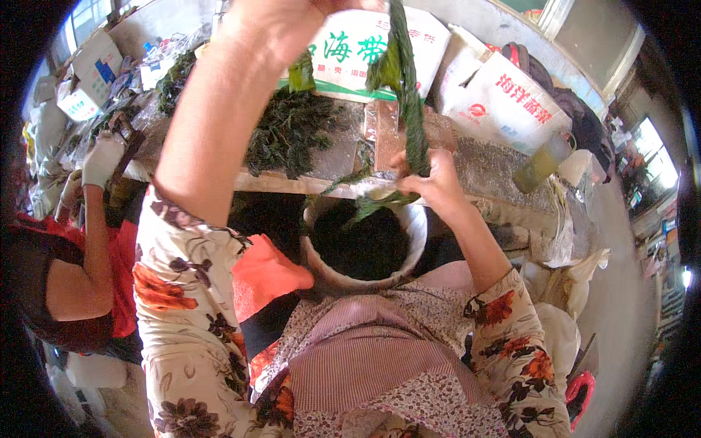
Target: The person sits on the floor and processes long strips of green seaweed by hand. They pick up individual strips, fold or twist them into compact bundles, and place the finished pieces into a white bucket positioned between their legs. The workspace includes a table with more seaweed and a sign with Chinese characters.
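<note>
A long, dark green, bundled kelp strand (411, 98) stretches upward between my hands in front of the work table. My right hand (438, 178) closes around its lower part just above the table's front edge. Raised at the top of the view, my left hand (296, 19) reaches the strand's upper part; the frame edge cuts off its fingertips. Loose kelp ends (378, 202) trail below my right hand over a round, pale-rimmed bucket (419, 230) with a dark interior. A short green kelp piece (300, 74) shows below my left hand.
A heap of dark kelp (290, 131) lies on the table (493, 164). Printed cartons (350, 33) stand behind, another carton (493, 104) leaning at right. A yellowish jug (542, 161) stands at the right end. A co-worker's gloved hand (104, 159) is at left.
</note>
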Available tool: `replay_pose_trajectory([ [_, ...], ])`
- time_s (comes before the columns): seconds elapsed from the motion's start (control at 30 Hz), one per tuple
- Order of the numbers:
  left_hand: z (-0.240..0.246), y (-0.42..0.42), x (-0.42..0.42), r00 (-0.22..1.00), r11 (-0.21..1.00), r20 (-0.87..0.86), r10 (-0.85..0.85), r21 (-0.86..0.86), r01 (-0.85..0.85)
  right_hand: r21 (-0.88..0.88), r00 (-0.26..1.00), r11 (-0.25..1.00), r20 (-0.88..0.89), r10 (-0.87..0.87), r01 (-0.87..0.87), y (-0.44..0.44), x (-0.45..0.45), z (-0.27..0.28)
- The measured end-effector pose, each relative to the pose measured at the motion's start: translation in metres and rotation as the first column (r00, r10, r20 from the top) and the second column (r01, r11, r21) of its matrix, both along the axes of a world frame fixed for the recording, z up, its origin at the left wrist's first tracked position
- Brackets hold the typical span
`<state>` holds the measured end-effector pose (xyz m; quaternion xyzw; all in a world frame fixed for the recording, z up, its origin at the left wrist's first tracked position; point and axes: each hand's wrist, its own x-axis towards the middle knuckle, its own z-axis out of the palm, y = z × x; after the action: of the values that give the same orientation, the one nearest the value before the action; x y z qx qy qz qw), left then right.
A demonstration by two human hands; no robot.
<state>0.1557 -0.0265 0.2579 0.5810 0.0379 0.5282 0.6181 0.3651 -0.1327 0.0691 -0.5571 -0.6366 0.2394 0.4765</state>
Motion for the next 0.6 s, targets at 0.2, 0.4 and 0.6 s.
replay_pose_trajectory([
  [0.2, -0.033, 0.004, -0.030, 0.997, 0.990, 0.047, -0.056, 0.133, 0.049, 0.179, 0.817, 0.912, 0.404, -0.411, 0.370, -0.023, 0.068, -0.009],
  [0.4, -0.144, -0.008, -0.056, 0.997, 0.986, -0.020, -0.081, -0.145, 0.077, -0.054, 0.945, 0.956, 0.179, -0.273, 0.287, -0.061, 0.080, -0.004],
  [0.6, -0.141, -0.010, -0.028, 0.940, 0.918, 0.040, -0.339, -0.207, 0.340, -0.346, 0.907, 0.932, 0.351, 0.233, -0.106, -0.090, 0.058, -0.037],
])
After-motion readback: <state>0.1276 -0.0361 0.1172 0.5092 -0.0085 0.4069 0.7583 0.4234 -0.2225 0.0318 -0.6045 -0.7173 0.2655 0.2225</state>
